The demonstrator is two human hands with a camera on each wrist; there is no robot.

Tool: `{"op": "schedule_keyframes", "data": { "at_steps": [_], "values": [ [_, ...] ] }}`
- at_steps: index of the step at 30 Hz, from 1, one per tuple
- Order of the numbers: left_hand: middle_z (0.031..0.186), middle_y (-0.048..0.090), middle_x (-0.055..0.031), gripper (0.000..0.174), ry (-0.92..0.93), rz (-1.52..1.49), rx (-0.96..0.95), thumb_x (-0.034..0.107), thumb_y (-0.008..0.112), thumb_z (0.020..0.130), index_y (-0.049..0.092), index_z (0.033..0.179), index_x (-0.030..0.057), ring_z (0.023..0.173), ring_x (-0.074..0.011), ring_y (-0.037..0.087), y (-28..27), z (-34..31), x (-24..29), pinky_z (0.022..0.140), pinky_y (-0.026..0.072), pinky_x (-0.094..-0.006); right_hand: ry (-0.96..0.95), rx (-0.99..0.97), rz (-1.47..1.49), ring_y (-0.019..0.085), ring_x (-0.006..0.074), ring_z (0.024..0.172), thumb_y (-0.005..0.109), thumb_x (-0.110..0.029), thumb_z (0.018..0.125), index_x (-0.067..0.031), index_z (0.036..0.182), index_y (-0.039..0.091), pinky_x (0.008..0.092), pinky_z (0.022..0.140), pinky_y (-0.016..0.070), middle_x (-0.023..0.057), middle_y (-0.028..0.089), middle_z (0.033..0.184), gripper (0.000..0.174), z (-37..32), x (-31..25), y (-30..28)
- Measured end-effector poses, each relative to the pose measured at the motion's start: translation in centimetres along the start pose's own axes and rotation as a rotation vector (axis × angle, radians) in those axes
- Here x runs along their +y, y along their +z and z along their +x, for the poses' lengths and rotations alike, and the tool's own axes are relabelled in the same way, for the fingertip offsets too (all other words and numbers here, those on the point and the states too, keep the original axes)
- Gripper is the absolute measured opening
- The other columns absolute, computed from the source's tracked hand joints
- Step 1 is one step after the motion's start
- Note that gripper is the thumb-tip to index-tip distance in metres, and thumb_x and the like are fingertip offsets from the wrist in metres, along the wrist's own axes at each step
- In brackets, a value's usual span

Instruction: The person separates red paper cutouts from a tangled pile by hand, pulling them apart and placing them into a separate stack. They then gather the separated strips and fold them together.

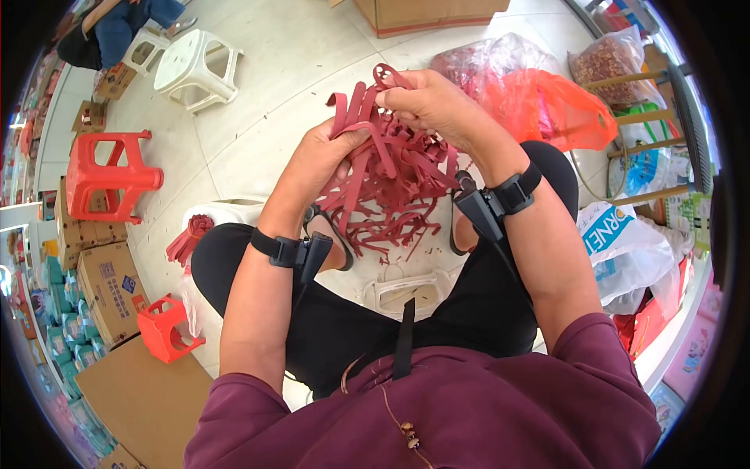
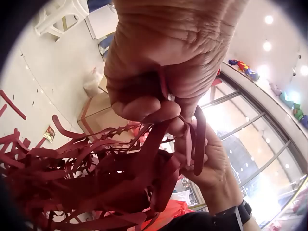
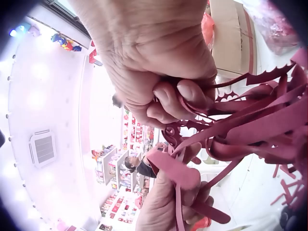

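Observation:
A thick tangle of dark red flat strips (image 1: 383,184) hangs between the two hands, above the floor and between the knees. Some strips have scalloped, toothed edges, as the strips (image 3: 260,125) in the right wrist view show. The left hand (image 1: 324,156) grips several strips, its thumb across them and their rounded ends poking up past the fingers. Beside it, the right hand (image 1: 430,105) pinches strips at the top of the bunch, with a looped piece (image 1: 383,74) at its fingertips. Curled fingers of the right hand (image 3: 168,96) hold a toothed strip close to the left hand.
A tied red bundle (image 1: 190,238) lies on a white stool at the left knee. Red stool (image 1: 113,176), white stool (image 1: 199,70) and cardboard boxes (image 1: 109,293) stand leftward. Plastic bags (image 1: 558,109) sit at right; a large box (image 1: 430,16) is ahead. Another person (image 1: 117,31) sits far left.

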State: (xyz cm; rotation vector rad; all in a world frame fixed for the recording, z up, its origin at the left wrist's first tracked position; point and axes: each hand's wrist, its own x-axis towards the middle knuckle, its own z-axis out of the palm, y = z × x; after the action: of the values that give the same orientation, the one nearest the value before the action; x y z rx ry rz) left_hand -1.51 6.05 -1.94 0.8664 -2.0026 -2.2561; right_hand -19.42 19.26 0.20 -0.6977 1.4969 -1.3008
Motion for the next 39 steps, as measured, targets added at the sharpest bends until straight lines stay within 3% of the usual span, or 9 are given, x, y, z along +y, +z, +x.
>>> {"op": "schedule_keyframes", "data": {
  "at_steps": [12,17,19,21,23,26,30,35,39],
  "values": [
    [0.075,0.058,0.0017,0.02,0.291,-0.697,0.378,0.028,0.06,0.101,0.057,0.092,0.0108,0.058,-0.0069,0.048,-7.0,1.9,-2.5,0.05,0.0387,-0.0232,-0.052,0.233,0.069,0.028,0.0024,0.048,0.059,-0.025,0.097,-0.0087,0.087,0.056,0.0238,0.046,0.0198,-0.009,0.038,0.06,0.019,0.6,0.6,-2.7],
    [0.069,0.061,-0.0039,0.031,-0.022,0.2,0.325,0.032,0.059,0.097,0.063,0.093,0.0013,0.052,-0.0136,0.056,-6.5,2.7,-5.3,0.049,0.0455,-0.0293,-0.044,0.126,0.206,0.03,0.0028,0.046,0.059,-0.025,0.097,-0.0093,0.085,0.055,0.0234,0.045,0.0215,-0.008,0.039,0.059,0.02,-0.3,-0.6,-2.5],
    [0.076,0.067,-0.0104,0.039,-0.184,0.582,0.228,0.033,0.062,0.094,0.064,0.105,-0.0038,0.068,-0.0207,0.068,-5.8,3.1,-6.2,0.06,0.0521,-0.0357,-0.056,0.094,0.236,0.03,0.003,0.046,0.058,-0.025,0.098,-0.0093,0.085,0.055,0.0233,0.044,0.0217,-0.0079,0.039,0.058,0.021,-0.7,-1.0,-2.6],
    [0.112,0.066,-0.0251,0.045,-0.076,1.137,0.213,0.035,0.068,0.091,0.064,0.116,-0.0021,0.093,-0.0281,0.07,-5.3,2.7,-7.5,0.085,0.053,-0.0377,-0.072,0.063,0.246,0.03,0.0031,0.045,0.058,-0.025,0.098,-0.0091,0.085,0.055,0.0233,0.044,0.0215,-0.0079,0.04,0.057,0.021,-0.8,-1.3,-2.8],
    [0.098,0.066,-0.0146,0.044,0.241,0.993,0.299,0.032,0.068,0.095,0.061,0.125,0.0007,0.095,-0.0181,0.068,-4.2,2.8,-6.8,0.085,0.0519,-0.0289,-0.052,0.008,0.213,0.031,0.0033,0.046,0.058,-0.027,0.097,-0.0073,0.086,0.058,0.0236,0.044,0.0231,-0.0076,0.042,0.058,0.023,-0.9,-1.6,-3.0],
    [0.097,0.066,-0.0078,0.039,0.38,0.253,0.171,0.031,0.067,0.097,0.062,0.124,0.004,0.092,-0.0149,0.066,-0.5,2.4,-1.2,0.082,0.0515,-0.0262,-0.036,-0.021,0.17,0.032,0.0036,0.046,0.059,-0.029,0.096,-0.0056,0.087,0.06,0.0237,0.044,0.023,-0.0073,0.043,0.059,0.025,-1.0,-1.5,-2.1],
    [0.09,0.064,0.0003,0.021,0.555,0.448,0.061,0.023,0.061,0.101,0.064,0.109,0.0035,0.077,-0.0076,0.062,2.3,2.1,0.5,0.071,0.0499,-0.0229,0.0,-0.009,0.093,0.029,0.0032,0.047,0.058,-0.029,0.098,-0.008,0.084,0.058,0.0231,0.044,0.0209,-0.0084,0.038,0.057,0.025,-0.8,-1.5,-0.7],
    [0.076,0.064,-0.0008,0.028,0.24,0.312,0.355,0.03,0.055,0.103,0.063,0.099,0.004,0.066,-0.0075,0.058,-1.1,3.9,-2.4,0.064,0.0479,-0.0232,-0.104,0.026,0.155,0.029,0.0031,0.046,0.052,-0.027,0.1,-0.0085,0.082,0.055,0.0232,0.045,0.0215,-0.008,0.037,0.056,0.026,-0.6,-0.9,-2.4],
    [0.077,0.06,0.0008,0.028,0.209,0.101,0.439,0.034,0.054,0.103,0.06,0.094,0.008,0.064,-0.0081,0.058,-3.6,3.8,-3.0,0.062,0.0502,-0.0235,-0.117,0.036,0.193,0.028,0.0031,0.045,0.05,-0.027,0.1,-0.0093,0.083,0.053,0.0227,0.044,0.0212,-0.0089,0.034,0.055,0.025,-1.3,-1.6,-2.6]
  ]
}}
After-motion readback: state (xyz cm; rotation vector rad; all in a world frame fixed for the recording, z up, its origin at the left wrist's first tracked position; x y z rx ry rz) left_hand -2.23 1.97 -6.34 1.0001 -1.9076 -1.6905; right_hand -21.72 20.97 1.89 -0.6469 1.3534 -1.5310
